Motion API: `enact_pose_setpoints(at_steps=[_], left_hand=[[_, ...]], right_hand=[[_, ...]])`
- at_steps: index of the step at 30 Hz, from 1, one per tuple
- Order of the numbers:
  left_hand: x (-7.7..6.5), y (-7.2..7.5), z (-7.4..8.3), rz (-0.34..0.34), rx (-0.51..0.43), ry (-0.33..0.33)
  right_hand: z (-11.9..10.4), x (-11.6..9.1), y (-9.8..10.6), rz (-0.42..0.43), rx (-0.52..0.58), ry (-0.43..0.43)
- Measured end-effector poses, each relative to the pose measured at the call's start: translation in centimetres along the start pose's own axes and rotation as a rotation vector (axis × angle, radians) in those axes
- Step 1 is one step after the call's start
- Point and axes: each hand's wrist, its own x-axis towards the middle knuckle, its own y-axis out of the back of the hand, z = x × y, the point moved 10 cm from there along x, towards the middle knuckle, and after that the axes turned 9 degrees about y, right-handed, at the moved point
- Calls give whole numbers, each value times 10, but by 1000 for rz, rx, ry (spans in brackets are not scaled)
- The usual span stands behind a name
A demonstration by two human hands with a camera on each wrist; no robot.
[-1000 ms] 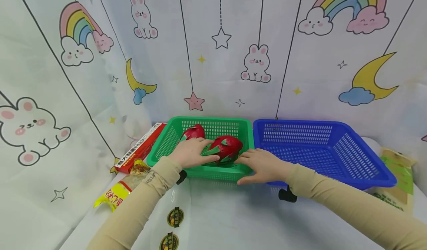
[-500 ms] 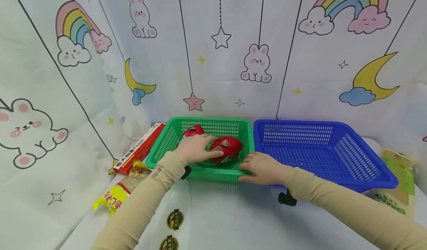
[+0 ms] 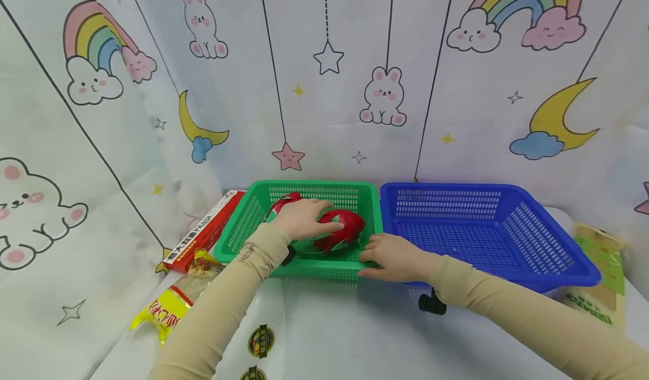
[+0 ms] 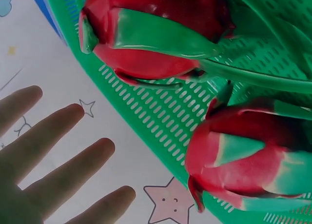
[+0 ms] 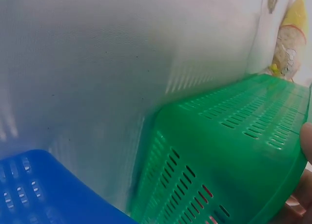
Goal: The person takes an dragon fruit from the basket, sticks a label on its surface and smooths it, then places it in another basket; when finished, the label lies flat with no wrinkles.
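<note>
Over fruits point(image 3: 352, 223) in the green basket point(image 3: 324, 184), our left hand point(image 3: 304, 220) spreads empty, straight fingers point(image 4: 73, 173). Our right hand point(image 3: 392, 258) pinches the basket's rim point(image 3: 329, 265).

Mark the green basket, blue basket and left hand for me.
Green basket point(image 3: 314, 265): head view, front rim.
Blue basket point(image 3: 456, 242): head view, bare floor.
Left hand point(image 3: 304, 221): head view, back of hand.

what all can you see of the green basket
The green basket looks like plastic: rectangular, with flared walls pierced by rows of slots and a smooth rim. It sits upright on the white table, close beside the blue basket; whether they touch is unclear. Two red fruits with green scales lie inside it. The right hand has its grip on the rim at the near right corner, and the left hand is over it.
</note>
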Motion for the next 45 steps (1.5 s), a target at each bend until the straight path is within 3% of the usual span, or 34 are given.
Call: enact_pose_setpoints(at_steps=[17,45], left_hand=[[35,-27,4,-87,-19,16],[55,-60,2,-171,-24,60]], right_hand=[[2,2,-5,-19,30,0],[1,0,-4,2,8,0]])
